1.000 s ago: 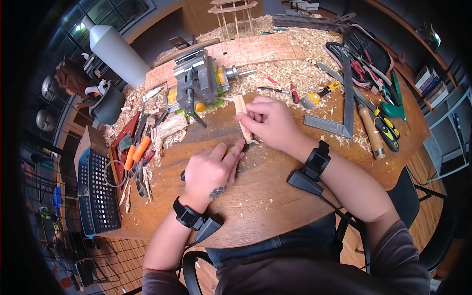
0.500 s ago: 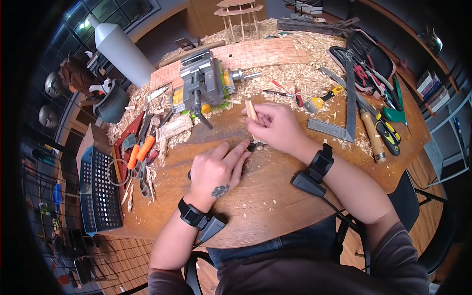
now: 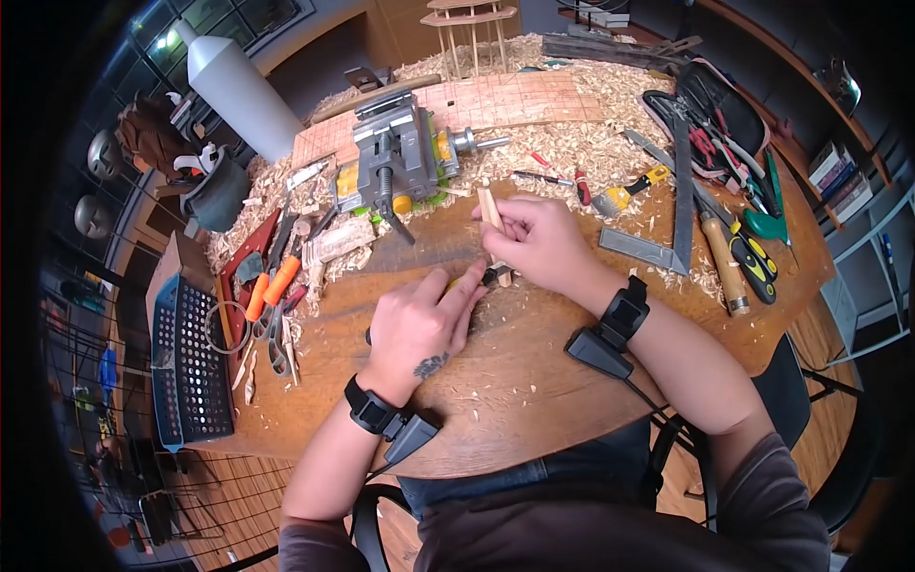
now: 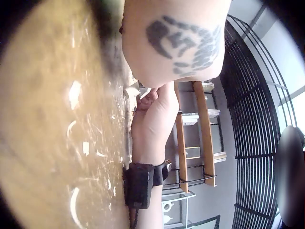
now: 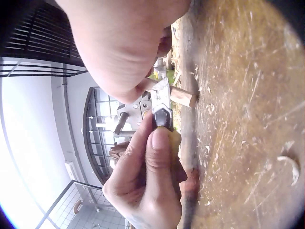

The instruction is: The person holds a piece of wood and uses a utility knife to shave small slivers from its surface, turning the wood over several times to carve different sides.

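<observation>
The left hand (image 3: 419, 324) grips a utility knife, its yellow-and-black handle inside the curled fingers. In the right wrist view the knife's blade (image 5: 161, 95) lies across a small wooden stick (image 5: 182, 97), and the left hand (image 5: 152, 179) has its thumb along the handle. The right hand (image 3: 545, 242) pinches the stick (image 3: 489, 207) between thumb and fingers, its upper end leaning away over the table. In the left wrist view the right hand (image 4: 155, 114) is partly hidden behind the left hand (image 4: 174, 40).
A metal vise (image 3: 393, 148) stands beyond the hands among wood shavings (image 3: 562, 124). A metal square (image 3: 640, 250), a wooden-handled tool (image 3: 724, 262) and a scraper (image 3: 631, 191) lie at right. Orange-handled tools (image 3: 281, 280) and a perforated basket (image 3: 195, 372) are at left.
In the head view, the stick and both hands appear slightly further right than a second ago. The right hand has tilted the stick, and less of it shows above the fingers.
</observation>
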`<action>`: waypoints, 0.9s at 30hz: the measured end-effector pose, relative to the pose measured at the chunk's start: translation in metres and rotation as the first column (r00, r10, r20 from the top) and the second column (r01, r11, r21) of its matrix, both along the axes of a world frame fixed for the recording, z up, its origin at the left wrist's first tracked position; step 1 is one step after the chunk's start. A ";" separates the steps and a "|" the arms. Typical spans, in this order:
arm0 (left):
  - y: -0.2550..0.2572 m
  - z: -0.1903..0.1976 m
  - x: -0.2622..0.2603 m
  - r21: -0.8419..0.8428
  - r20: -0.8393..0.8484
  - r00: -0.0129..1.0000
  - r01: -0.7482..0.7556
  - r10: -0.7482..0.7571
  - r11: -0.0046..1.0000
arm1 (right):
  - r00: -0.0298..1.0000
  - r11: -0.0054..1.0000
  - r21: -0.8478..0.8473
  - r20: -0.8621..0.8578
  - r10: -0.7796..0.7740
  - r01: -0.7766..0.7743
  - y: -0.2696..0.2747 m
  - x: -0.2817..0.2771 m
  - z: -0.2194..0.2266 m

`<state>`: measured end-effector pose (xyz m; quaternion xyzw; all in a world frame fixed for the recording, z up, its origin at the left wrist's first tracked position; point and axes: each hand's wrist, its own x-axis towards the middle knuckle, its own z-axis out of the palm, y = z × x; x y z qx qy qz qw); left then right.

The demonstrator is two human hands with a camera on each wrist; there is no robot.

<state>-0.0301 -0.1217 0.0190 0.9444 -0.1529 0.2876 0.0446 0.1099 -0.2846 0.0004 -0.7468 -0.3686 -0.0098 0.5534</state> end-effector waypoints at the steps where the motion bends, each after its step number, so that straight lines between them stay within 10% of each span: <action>1: 0.000 0.000 -0.001 0.000 0.000 1.000 -0.001 0.001 1.000 | 1.000 1.000 0.000 0.000 0.001 -0.001 0.000 0.000 -0.001; 27: 0.000 -0.003 0.000 0.037 0.014 1.000 0.016 -0.016 0.999 | 0.999 0.999 -0.001 -0.018 -0.046 0.046 0.002 0.000 -0.002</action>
